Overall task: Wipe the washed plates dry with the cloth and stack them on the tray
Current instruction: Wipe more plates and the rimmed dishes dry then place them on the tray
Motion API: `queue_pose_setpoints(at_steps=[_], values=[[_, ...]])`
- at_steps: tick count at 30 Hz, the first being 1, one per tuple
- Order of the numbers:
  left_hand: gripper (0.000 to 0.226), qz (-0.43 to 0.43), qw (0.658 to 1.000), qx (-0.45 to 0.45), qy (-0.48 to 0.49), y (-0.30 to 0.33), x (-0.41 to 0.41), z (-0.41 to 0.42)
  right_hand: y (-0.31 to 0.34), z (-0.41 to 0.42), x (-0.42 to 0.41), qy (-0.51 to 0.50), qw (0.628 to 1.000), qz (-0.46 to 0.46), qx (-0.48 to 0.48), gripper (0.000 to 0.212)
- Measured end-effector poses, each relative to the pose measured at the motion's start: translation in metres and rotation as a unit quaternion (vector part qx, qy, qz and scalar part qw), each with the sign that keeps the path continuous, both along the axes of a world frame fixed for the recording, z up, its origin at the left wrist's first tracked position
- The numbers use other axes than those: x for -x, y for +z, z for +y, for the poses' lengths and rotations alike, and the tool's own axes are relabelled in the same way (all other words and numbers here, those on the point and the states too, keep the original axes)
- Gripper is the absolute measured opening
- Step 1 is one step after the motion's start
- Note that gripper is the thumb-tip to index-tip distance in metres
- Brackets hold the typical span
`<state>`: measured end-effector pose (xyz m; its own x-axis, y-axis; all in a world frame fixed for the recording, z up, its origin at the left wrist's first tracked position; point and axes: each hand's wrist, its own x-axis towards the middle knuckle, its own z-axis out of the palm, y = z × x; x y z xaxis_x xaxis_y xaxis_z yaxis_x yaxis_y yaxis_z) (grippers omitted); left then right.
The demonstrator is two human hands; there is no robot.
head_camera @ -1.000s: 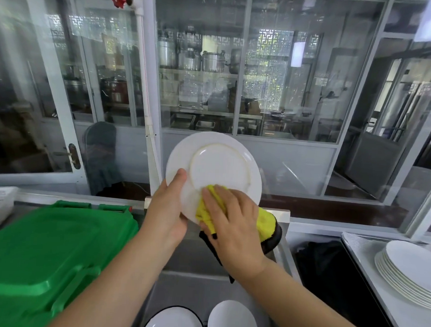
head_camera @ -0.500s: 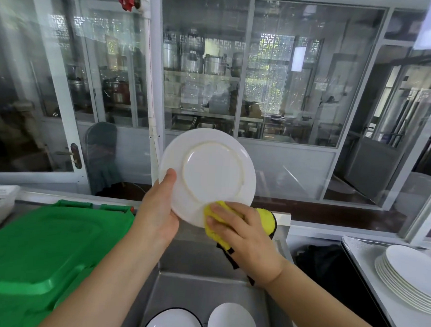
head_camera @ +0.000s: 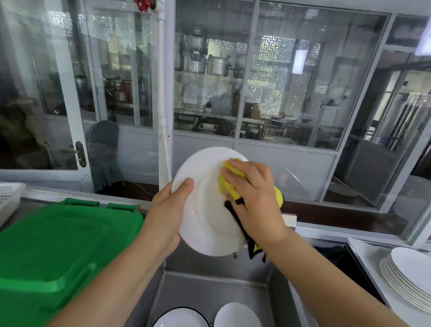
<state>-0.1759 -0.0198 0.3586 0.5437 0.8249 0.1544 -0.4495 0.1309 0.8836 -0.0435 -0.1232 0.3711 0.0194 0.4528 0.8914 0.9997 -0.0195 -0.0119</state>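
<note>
We hold the plate over the sink, in the middle of the scene, and the wiping has moved on. A second ago our right hand pressed the yellow cloth against the plate's lower rim; now it presses the cloth on the upper right of the same face, fingers spread flat over the bunched fabric, the cloth's black edging hanging below the wrist. The plate has also dropped lower in our view and tipped. We judge that the sweep has gone across most of this face, so this side is probably close to dry.

Our left hand grips the plate's left rim, thumb curled over the near face at the edge and the fingers hidden behind it. The right hand holds nothing but the cloth, pinned between palm and plate.

The plate stands nearly on edge, the foot-ring side towards us, its top leaning away and a little to the right. Being round it has no real long axis; in our view it reads as an oval running from upper left down to lower right.

On the right, on the tray, the stack of dried plates waits, well apart from our hands. Two more plates lie in the sink below.
</note>
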Motion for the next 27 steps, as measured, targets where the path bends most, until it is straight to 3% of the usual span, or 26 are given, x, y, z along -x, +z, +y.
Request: queue_pose_setpoints(at_steps=[7, 16, 20, 27], values=[[0.012, 0.003, 1.000, 0.009, 0.001, -0.008, 0.023, 0.027, -0.039, 0.016, 0.047, 0.094, 0.991, -0.074, 0.062, 0.023], [0.008, 0.045, 0.998, 0.017, -0.049, -0.036, 0.019, 0.038, -0.053, -0.017, 0.024, -0.025, 0.997, -0.012, 0.073, 0.030], [0.020, 0.063, 0.993, 0.013, -0.097, -0.045, -0.003, 0.013, -0.041, -0.028, 0.021, -0.083, 0.995, -0.008, 0.059, 0.031], [0.019, 0.074, 0.987, 0.023, -0.142, -0.043, -0.047, -0.038, -0.068, -0.079, 0.014, -0.077, 0.993, -0.020, 0.091, 0.027]])
